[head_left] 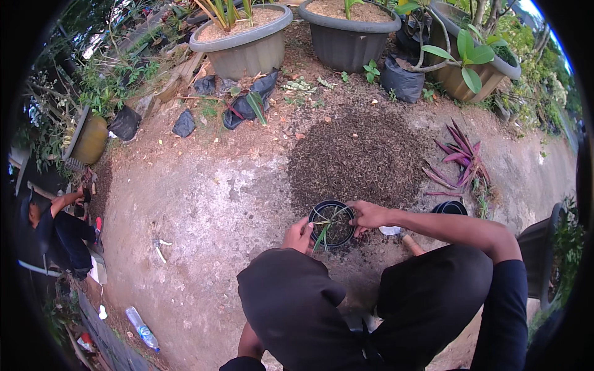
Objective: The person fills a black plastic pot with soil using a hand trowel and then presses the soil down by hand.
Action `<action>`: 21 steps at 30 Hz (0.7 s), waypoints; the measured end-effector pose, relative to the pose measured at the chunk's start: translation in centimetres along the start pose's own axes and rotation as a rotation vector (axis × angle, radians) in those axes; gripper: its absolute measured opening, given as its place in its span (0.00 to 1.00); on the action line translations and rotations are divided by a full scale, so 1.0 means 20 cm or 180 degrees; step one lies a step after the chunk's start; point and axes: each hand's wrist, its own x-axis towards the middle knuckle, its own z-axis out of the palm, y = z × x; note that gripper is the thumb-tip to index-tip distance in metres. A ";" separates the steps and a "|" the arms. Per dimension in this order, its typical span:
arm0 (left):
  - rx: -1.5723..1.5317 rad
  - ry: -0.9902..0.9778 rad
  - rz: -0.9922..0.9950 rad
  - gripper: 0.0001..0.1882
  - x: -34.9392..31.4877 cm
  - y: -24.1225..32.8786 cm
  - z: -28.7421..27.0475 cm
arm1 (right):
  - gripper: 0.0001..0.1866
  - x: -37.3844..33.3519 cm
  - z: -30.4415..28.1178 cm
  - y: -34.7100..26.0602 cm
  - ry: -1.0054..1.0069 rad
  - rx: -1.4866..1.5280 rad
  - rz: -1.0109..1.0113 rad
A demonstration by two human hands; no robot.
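Between my knees and the soil heap, a small round black plant pot (348, 238) holds dark soil and a small plant with thin green leaves (323, 235). My left hand (298, 235) grips the left side of the pot, its fingers partly hidden. At the right rim my right hand (369, 216) is closed on the pot, with a thin leaf close to its fingertips. A trowel (411, 243) with a wooden handle lies on the ground just right of the pot, by my right knee.
Beyond the pot lies a heap of dark soil (356, 157). Uprooted purple-leaved plants (461, 157) and black pots (450, 208) sit to its right. Large planters (352, 46) line the back. Far left, another person (62, 229) crouches; a plastic bottle (142, 329) lies nearer.
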 end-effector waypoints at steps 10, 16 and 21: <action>0.0926 0.0759 0.0368 0.20 0.55 0.31 -0.63 | 0.34 0.69 -0.15 -0.59 0.0752 0.0030 -0.0269; 0.1047 0.1247 0.0302 0.19 0.86 0.30 -0.84 | 0.35 1.17 -0.10 -0.64 0.1374 0.0522 -0.0534; 0.0394 0.1436 -0.0082 0.18 1.11 0.09 -1.06 | 0.32 1.47 -0.03 -0.75 0.1570 0.1014 -0.0619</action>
